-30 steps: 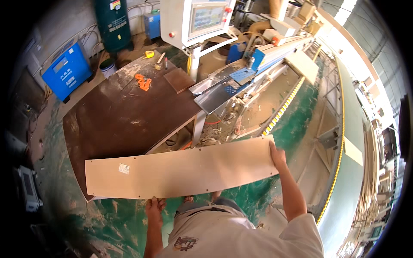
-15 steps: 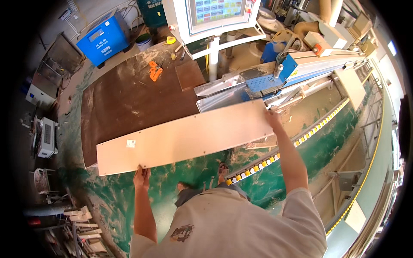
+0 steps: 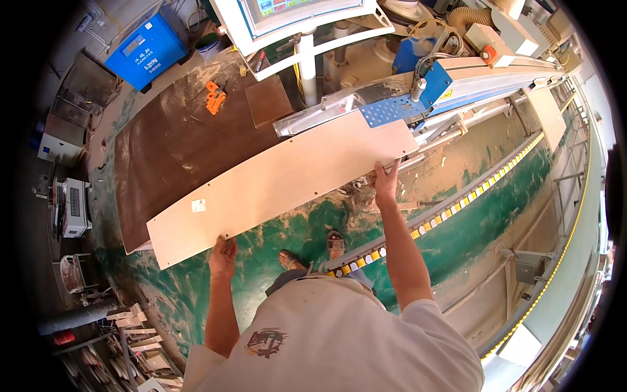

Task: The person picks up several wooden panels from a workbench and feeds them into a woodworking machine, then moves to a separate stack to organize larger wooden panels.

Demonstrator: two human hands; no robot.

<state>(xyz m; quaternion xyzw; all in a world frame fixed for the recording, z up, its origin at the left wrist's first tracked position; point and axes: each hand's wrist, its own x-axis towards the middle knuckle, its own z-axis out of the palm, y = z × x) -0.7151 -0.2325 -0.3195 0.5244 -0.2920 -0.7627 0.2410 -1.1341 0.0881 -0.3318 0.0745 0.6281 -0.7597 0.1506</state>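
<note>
A long pale wooden panel (image 3: 274, 176) with a white label and small holes along its edges slants across the front of me. Its left part lies over the dark brown tabletop. My left hand (image 3: 223, 258) grips the near edge toward the left end, fingers on the underside. Farther right, my right hand (image 3: 384, 183) holds the same edge close to the right end, with its thumb along the side. The panel's far right corner is hidden by the blue perforated plate (image 3: 395, 111) of the machine; whether they touch I cannot tell.
On the brown tabletop (image 3: 173, 140) lie an orange tool (image 3: 214, 98) and a small brown board (image 3: 268, 101). A screen console (image 3: 300, 42) stands beyond. A rail of yellow and white rollers (image 3: 450, 212) runs off to the right. Sawdust covers the green floor (image 3: 255, 287).
The panel's right end has swung away from me and its far corner has passed behind the blue plate. My right hand has shifted from the right end to the near edge.
</note>
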